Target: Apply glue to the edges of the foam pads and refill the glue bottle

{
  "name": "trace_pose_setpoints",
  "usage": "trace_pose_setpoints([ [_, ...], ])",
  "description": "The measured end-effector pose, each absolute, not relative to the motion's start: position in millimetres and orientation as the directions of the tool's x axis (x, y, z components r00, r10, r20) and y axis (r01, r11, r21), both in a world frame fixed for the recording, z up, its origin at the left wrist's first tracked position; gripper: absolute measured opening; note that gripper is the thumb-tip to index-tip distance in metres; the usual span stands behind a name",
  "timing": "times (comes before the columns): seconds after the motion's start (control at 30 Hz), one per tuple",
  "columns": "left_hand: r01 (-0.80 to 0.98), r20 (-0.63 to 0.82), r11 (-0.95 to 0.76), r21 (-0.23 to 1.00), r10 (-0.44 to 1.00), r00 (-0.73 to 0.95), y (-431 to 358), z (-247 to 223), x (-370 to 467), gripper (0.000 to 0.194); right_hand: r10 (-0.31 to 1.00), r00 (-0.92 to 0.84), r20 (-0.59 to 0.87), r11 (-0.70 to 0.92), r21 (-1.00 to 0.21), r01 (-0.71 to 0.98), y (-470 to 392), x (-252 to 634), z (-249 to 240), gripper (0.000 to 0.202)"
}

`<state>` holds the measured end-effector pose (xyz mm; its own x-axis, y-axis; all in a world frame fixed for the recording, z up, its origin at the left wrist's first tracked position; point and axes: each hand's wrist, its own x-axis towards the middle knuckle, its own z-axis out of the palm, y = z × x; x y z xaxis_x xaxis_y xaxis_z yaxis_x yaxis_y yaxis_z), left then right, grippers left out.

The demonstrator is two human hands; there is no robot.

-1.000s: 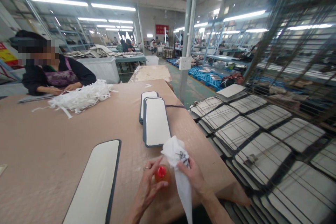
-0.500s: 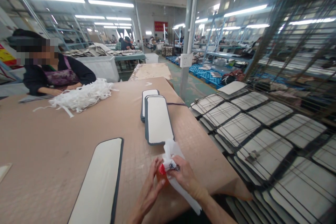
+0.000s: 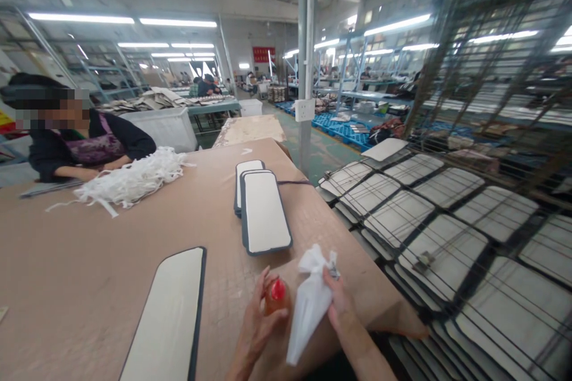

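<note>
My left hand (image 3: 259, 315) is wrapped round an orange bottle (image 3: 273, 305) with a red cap, near the table's front edge. To its right, my right hand (image 3: 338, 297) grips a white plastic bag (image 3: 308, 303) whose narrow end points down toward me. The bag and the bottle are apart. Beyond the hands lies a small stack of cream panels (image 3: 267, 211) with dark edges. A longer cream panel (image 3: 167, 315) with a dark border rests on the table to the left of my left hand.
The brown-covered table (image 3: 111, 250) bears a heap of white strips (image 3: 134, 181). A person (image 3: 96, 143) leans at its far left. On the right, a wire rack (image 3: 447, 244) holds several cream panels. A grey post (image 3: 306, 71) stands beyond the table.
My right hand has moved right with the white bag, away from the bottle, and the red cap now shows in full. My left hand stays at the bottle. The view has shifted slightly.
</note>
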<state>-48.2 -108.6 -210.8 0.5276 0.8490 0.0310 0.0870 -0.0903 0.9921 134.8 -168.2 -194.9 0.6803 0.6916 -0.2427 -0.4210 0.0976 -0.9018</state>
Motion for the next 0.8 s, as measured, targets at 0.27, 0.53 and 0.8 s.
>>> trace_pose_setpoints([
  [0.27,-0.07,0.031,0.016,0.997,0.781,0.624,-88,-199,-62,0.109,0.858,0.509,-0.067,0.053,-0.975,-0.217,-171,144,-174,0.038],
  [0.53,0.243,0.026,-0.171,0.955,0.863,0.504,-98,-191,-76,0.085,0.963,0.253,0.091,0.056,-0.988,0.143,-157,94,-171,0.017],
  [0.8,0.129,0.129,-0.202,0.971,0.894,0.43,-127,-224,-71,0.082,0.966,0.182,0.185,0.124,-0.946,0.3,-154,85,-167,0.017],
])
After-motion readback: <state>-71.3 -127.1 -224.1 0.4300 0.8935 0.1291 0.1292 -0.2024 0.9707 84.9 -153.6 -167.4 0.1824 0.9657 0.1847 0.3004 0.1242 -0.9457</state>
